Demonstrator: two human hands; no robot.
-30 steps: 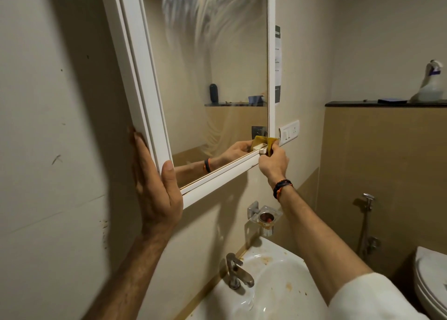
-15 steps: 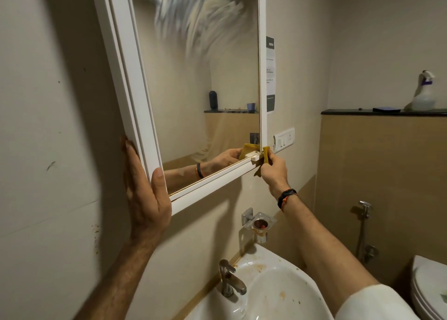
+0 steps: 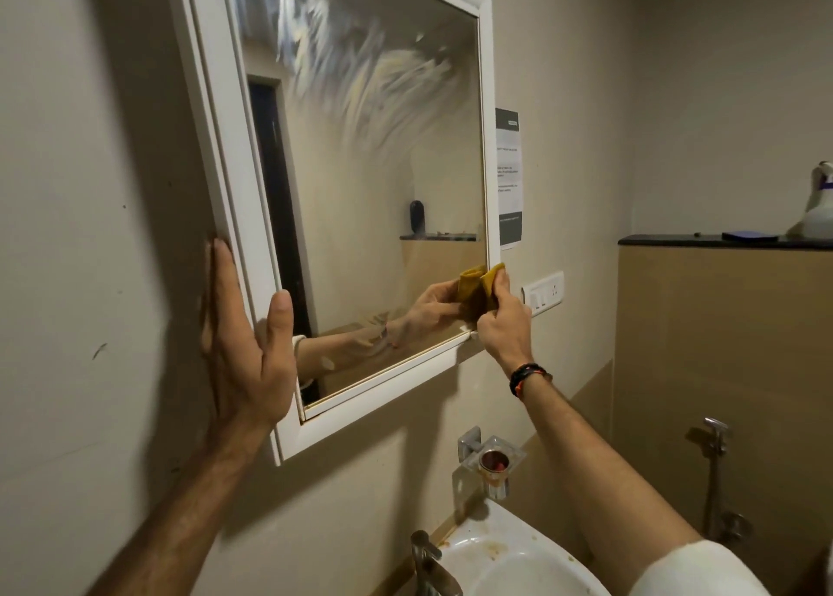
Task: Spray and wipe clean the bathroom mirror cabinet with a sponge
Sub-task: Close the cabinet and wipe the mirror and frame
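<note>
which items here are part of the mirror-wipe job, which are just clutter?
In the job:
mirror cabinet
yellow sponge, gripped in right hand
left hand, flat on the cabinet's side
spray bottle, parked on the ledge

Just there:
sink
tap
soap holder
wall notice
switch plate
</note>
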